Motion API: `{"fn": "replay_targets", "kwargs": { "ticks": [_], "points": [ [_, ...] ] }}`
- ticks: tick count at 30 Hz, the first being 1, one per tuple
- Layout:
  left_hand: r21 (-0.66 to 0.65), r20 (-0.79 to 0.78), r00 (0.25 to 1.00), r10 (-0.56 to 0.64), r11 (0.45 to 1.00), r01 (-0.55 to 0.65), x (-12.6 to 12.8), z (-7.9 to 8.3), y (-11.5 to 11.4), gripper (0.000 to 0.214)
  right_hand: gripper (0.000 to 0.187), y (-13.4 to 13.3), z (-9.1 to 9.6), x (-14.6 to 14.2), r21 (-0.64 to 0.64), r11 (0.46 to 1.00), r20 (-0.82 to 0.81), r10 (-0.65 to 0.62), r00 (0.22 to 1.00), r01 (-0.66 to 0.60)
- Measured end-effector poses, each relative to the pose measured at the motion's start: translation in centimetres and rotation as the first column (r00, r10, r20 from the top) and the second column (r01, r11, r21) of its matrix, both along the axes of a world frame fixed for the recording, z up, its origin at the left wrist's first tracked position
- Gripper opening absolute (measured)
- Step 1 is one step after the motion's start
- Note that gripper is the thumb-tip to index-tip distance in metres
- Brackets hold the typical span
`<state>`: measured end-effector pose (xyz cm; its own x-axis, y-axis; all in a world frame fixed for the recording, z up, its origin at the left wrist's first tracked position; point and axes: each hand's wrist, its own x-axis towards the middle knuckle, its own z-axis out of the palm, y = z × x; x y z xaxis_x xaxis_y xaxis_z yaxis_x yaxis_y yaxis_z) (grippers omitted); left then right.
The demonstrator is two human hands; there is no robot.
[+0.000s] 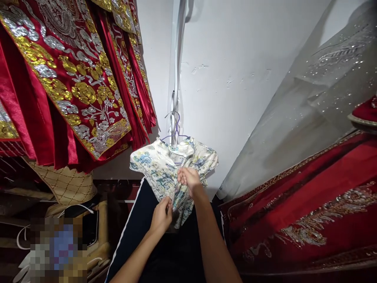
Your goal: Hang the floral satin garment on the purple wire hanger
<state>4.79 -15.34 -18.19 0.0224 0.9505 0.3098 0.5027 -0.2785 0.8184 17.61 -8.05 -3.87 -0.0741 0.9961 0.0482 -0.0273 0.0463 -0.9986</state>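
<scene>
A white short-sleeved shirt with blue, green and yellow floral print [160, 167] hangs on a thin purple hanger [177, 127] in front of me. The neckline gapes, with part of the hanger showing inside it. My left hand [161, 214] pinches the lower front edge of the shirt. Higher up and to the right, my right hand [188, 179] is closed on the other side of the front opening. My curled fingers hide the fabric bits they grip.
Red skirts with gold and silver embroidery [88, 90] hang at the left. A sheer whitish sparkling fabric [273, 118] and a red beaded garment [309, 196] slope along the right. A wooden chair [101, 224] stands at lower left, beside a blurred-out patch. Behind is a white wall [224, 51].
</scene>
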Motion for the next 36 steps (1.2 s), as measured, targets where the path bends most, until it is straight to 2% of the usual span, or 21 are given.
{"fn": "replay_targets", "kwargs": {
  "ticks": [3,5,6,8,10,12,14,16,18,21,23,25,27,28,29,30,31,32,33,34,36],
  "points": [
    [-0.021,-0.006,1.0,0.01,1.0,-0.01,0.1,0.7,0.6,0.009,0.026,0.7,5.6,-1.5,0.164,0.986,-0.06,-0.004,0.998,0.014],
    [-0.063,0.044,0.999,-0.004,0.998,0.007,-0.5,1.0,1.0,0.008,0.024,-0.4,7.7,-2.7,0.256,0.966,-0.089,-0.016,0.996,0.038],
    [-0.093,0.086,0.996,-0.015,0.995,0.023,-1.0,1.2,1.2,0.007,0.024,-1.1,8.0,-3.3,0.289,0.956,-0.1,-0.016,0.995,0.044],
    [-0.133,0.2,0.98,-0.019,0.99,0.046,-2.0,2.1,1.4,0.007,0.025,-2.6,7.3,-3.8,0.32,0.947,-0.114,0.002,0.993,0.035],
    [-0.113,0.326,0.945,-0.001,0.993,0.04,-2.9,4.1,1.5,0.015,0.026,-3.5,5.8,-3.8,0.3,0.954,-0.132,0.015,0.991,0.025],
    [-0.016,0.417,0.909,-0.001,1.0,0.008,-3.4,7.6,1.5,0.026,0.027,-3.8,4.6,-3.4,0.247,0.969,-0.129,0.002,0.992,0.03],
    [0.125,0.427,0.904,-0.034,0.992,-0.022,-3.5,12.1,1.7,0.037,0.026,-3.9,4.6,-2.9,0.236,0.971,-0.103,-0.008,0.995,0.032],
    [0.293,0.337,0.939,-0.06,0.955,-0.044,-3.3,16.4,2.3,0.042,0.024,-3.9,5.5,-2.4,0.278,0.961,-0.066,0.014,0.998,0.005],
    [0.401,0.163,0.983,-0.086,0.916,0.014,-3.0,19.7,3.0,0.029,0.024,-3.7,6.5,-2.2,0.329,0.944,-0.037,0.045,0.998,-0.03],
    [0.474,-0.009,0.998,-0.058,0.879,0.055,-2.5,22.1,3.9,0.017,0.025,-2.7,5.8,-2.3,0.368,0.93,-0.017,0.004,1.0,0.002],
    [0.516,0.012,1.0,0.004,0.857,-0.01,-2.7,22.5,4.1,0.017,0.026,-1.7,3.3,-2.5,0.347,0.934,0.022,-0.091,0.996,0.077],
    [0.547,0.159,0.982,0.101,0.819,-0.173,-3.9,22.5,4.3,0.017,0.027,-0.8,-0.1,-2.6,0.266,0.955,0.07,-0.154,0.986,0.131],
    [0.494,0.44,0.881,0.173,0.773,-0.398,-6.3,21.9,4.8,0.015,0.028,-0.6,-3.2,-2.6,0.157,0.978,0.072,-0.147,0.986,0.135],
    [0.396,0.607,0.775,0.175,0.779,-0.486,-7.8,21.4,5.1,0.013,0.029,-0.8,-4.4,-2.6,0.116,0.987,0.064,-0.123,0.99,0.115],
    [0.257,0.758,0.631,0.166,0.812,-0.523,-9.4,20.5,5.5,0.013,0.029,-1.0,-5.1,-2.5,0.094,0.993,0.059,-0.081,0.995,0.075],
    [0.091,0.876,0.455,0.161,0.871,-0.483,-10.8,19.3,5.8,0.015,0.028,-1.4,-5.5,-2.4,0.085,0.996,0.059,-0.025,0.998,0.02],
    [-0.08,0.939,0.284,0.195,0.925,-0.371,-12.0,17.9,6.0,0.02,0.027,-1.8,-5.4,-2.2,0.086,0.995,0.06,0.039,0.997,-0.044],
    [-0.21,0.958,0.139,0.25,0.944,-0.254,-12.9,16.3,6.1,0.025,0.027,-2.2,-5.1,-1.9,0.089,0.99,0.057,0.105,0.993,-0.11],
    [-0.307,0.949,0.02,0.314,0.936,-0.172,-13.3,14.5,6.2,0.027,0.027,-2.6,-4.5,-1.7,0.088,0.979,0.054,0.177,0.983,-0.181],
    [-0.388,0.921,-0.073,0.382,0.913,-0.123,-13.3,12.7,6.2,0.027,0.027,-3.0,-3.8,-1.5,0.079,0.964,0.053,0.25,0.967,-0.253],
    [-0.47,0.875,-0.156,0.459,0.882,-0.042,-12.1,9.6,6.1,0.023,0.028,-3.9,-2.2,-1.1,0.021,0.915,0.074,0.401,0.913,-0.404]
  ]
}}
